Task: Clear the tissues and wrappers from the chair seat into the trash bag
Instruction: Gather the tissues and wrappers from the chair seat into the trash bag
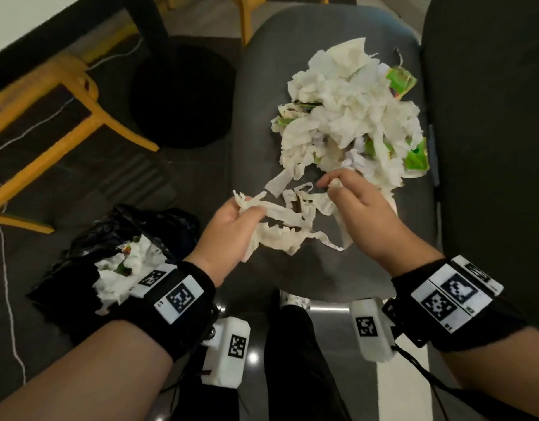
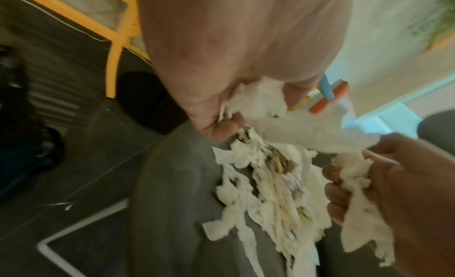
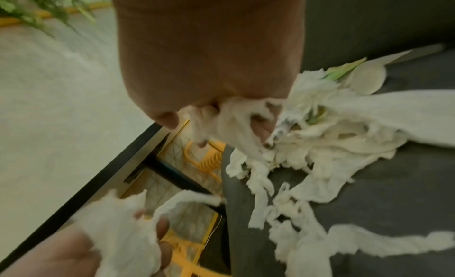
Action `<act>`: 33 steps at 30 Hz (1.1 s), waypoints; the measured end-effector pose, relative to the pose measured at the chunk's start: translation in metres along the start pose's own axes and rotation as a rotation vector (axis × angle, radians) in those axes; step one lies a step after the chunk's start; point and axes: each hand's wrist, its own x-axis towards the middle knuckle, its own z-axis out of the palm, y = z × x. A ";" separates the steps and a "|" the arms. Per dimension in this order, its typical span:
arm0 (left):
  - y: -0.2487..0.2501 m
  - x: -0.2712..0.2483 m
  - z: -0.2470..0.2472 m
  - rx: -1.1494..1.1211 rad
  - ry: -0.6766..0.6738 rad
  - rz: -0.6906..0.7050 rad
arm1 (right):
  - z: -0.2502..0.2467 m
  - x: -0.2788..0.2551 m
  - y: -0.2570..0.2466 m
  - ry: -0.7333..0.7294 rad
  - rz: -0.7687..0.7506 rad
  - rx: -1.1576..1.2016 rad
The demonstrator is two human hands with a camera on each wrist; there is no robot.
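A heap of white torn tissues (image 1: 347, 117) mixed with green wrappers (image 1: 401, 82) covers the far half of the grey chair seat (image 1: 262, 95). My left hand (image 1: 231, 220) grips a bunch of tissue strips (image 1: 280, 226) near the seat's front edge. Just right of it, my right hand (image 1: 347, 196) pinches more tissue from the heap's near side. Both grips show close up: left hand (image 2: 221, 116) on tissue (image 2: 265, 110), right hand (image 3: 221, 114) on tissue (image 3: 229, 121). The black trash bag (image 1: 89, 244) lies open on the floor at the left, with tissues inside.
A yellow chair frame (image 1: 49, 123) stands on the floor at the left, beside a round black base (image 1: 183, 95). A dark backrest (image 1: 490, 117) borders the seat on the right. A white cord (image 1: 6, 268) trails over the floor. My dark trouser leg (image 1: 295, 360) is below.
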 end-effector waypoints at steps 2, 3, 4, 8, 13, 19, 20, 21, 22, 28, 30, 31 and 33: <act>-0.007 -0.002 -0.025 -0.062 0.028 -0.060 | 0.021 0.004 -0.009 -0.123 -0.017 -0.070; -0.011 -0.004 -0.038 -0.090 0.052 -0.087 | 0.034 0.005 -0.014 -0.168 -0.025 -0.109; -0.017 -0.004 -0.052 -0.113 0.086 -0.110 | 0.048 0.007 -0.019 -0.201 -0.037 -0.149; -0.040 -0.014 -0.116 -0.132 0.216 -0.147 | 0.114 0.017 -0.041 -0.296 -0.103 -0.306; -0.073 -0.028 -0.203 -0.068 0.371 -0.178 | 0.207 0.034 -0.072 -0.388 -0.155 -0.315; -0.127 -0.044 -0.294 0.031 0.532 -0.236 | 0.327 0.036 -0.071 -0.453 -0.225 -0.353; -0.136 -0.047 -0.305 0.064 0.549 -0.258 | 0.340 0.034 -0.065 -0.476 -0.210 -0.369; -0.148 -0.051 -0.320 0.092 0.571 -0.282 | 0.357 0.033 -0.062 -0.508 -0.189 -0.387; -0.158 -0.053 -0.329 0.122 0.582 -0.306 | 0.367 0.033 -0.060 -0.530 -0.171 -0.399; -0.195 -0.051 -0.395 0.153 0.656 -0.444 | 0.440 0.047 -0.072 -0.568 -0.206 -0.503; -0.199 -0.042 -0.407 0.162 0.641 -0.428 | 0.456 0.051 -0.067 -0.574 -0.233 -0.528; -0.200 -0.037 -0.409 0.167 0.621 -0.419 | 0.462 0.052 -0.062 -0.594 -0.232 -0.529; -0.203 -0.029 -0.410 0.170 0.567 -0.418 | 0.468 0.052 -0.048 -0.669 -0.214 -0.542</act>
